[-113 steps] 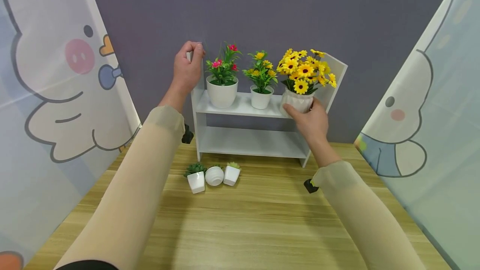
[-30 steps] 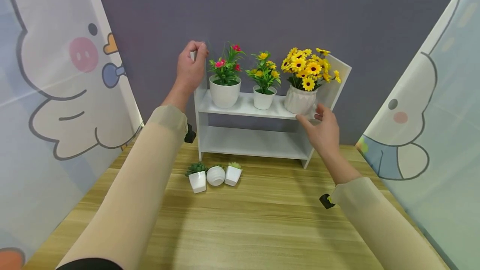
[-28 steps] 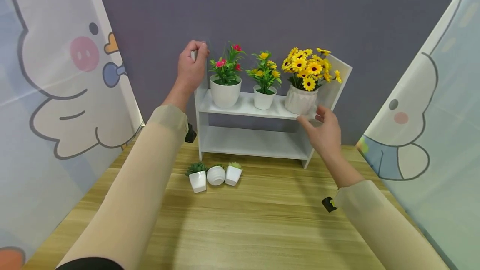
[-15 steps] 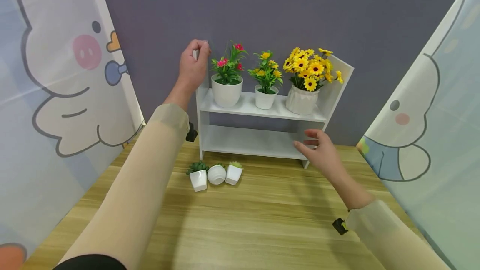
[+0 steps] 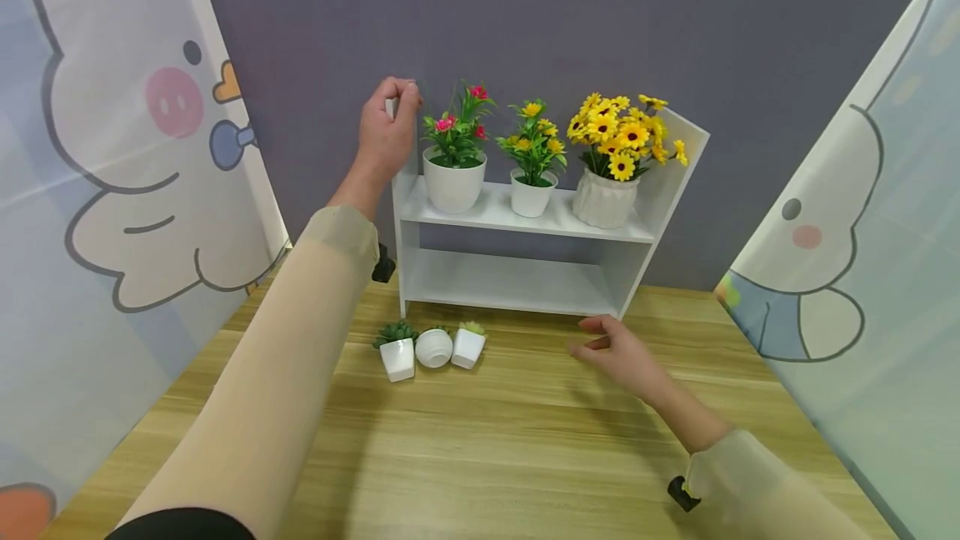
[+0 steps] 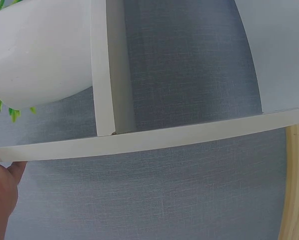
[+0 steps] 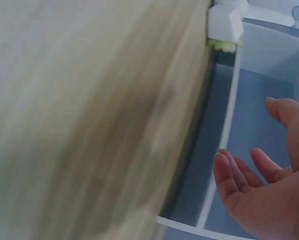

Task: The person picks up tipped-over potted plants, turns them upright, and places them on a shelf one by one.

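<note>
- The right hand (image 5: 618,358) has just let go of the pot of yellow daisy-like flowers (image 5: 604,200) and come down from the upper board to a place before the lower right corner of the white shelf (image 5: 510,280).
- That pot stands unsupported near the right end of the shelf's upper board, so its placing looks settled, in my judgement.
- The right fingers are spread and gently bent, with a wide gap to the thumb, and hold nothing.
- The left hand (image 5: 386,127) matches the earlier pictures: its fingers curl over the top of the shelf's left side panel and grip it.
- On the shelf's upper board, the pink-flowered pot (image 5: 454,186) stands at the left and the small yellow-flowered pot (image 5: 532,197) between its neighbours.
- Before the shelf's left half, three little white pots (image 5: 433,348) lie side by side on the wooden table (image 5: 465,457), leafy ends toward the shelf.
- The right wrist view alone shows the gap between thumb and fingers plainly; whether the hand touches the table I cannot tell.
- The left wrist view shows the outer face of the grip, with the thumb against the shelf's panel edge; the other fingers are hidden there.
</note>
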`<state>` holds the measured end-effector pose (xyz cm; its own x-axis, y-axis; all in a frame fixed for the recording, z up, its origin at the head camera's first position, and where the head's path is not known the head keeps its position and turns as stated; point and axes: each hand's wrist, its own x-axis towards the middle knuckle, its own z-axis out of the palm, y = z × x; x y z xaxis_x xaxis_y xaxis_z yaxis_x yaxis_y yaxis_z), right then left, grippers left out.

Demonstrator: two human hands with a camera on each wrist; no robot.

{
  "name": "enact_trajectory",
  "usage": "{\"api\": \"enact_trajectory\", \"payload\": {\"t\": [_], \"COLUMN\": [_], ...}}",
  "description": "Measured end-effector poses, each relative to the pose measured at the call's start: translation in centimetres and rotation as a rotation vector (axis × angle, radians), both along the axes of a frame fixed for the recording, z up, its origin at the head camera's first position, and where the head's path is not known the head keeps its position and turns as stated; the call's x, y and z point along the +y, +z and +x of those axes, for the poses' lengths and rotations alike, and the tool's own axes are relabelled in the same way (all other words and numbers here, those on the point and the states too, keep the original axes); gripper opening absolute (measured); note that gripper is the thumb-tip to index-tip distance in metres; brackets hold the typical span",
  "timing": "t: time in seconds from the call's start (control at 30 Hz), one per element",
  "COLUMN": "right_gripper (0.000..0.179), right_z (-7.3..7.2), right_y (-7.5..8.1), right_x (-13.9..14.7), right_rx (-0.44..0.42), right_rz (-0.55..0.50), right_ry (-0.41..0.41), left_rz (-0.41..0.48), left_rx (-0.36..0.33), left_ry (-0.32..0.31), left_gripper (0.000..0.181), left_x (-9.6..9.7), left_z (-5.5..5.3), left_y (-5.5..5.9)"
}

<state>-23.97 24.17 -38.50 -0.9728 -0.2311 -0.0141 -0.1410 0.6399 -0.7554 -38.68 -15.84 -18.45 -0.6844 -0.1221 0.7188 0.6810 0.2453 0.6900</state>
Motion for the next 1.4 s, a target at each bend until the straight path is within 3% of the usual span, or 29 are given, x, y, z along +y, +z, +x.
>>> {"api": "enact_trajectory", "payload": {"t": [0.33, 0.9, 1.07, 1.4], "right_gripper": [0.063, 0.061, 0.062, 0.073], "right_z": [0.4, 0.6, 0.3, -0.9], "right_y": [-2.6, -3.6, -3.9, -4.5], "right_x": [-2.5, -9.4, -11.2, -14.2], "right_rx": [-0.046, -0.051, -0.04, -0.027], "right_rz": [-0.013, -0.014, -0.024, 0.016], "right_ry": [0.06, 0.135, 0.112, -0.033], "left_rz": [-0.007, -0.01, -0.007, 0.006], "left_rx": [0.008, 0.024, 0.018, -0.003], "left_ry": [0.001, 0.016, 0.013, 0.012], "left_gripper": [0.022, 0.022, 0.022, 0.021], "left_x": [-0.1, 0.2, 0.3, 0.2], "left_z": [-0.3, -0.2, 0.0, 0.1], "left_y": [-0.3, -0.3, -0.2, -0.1]}}
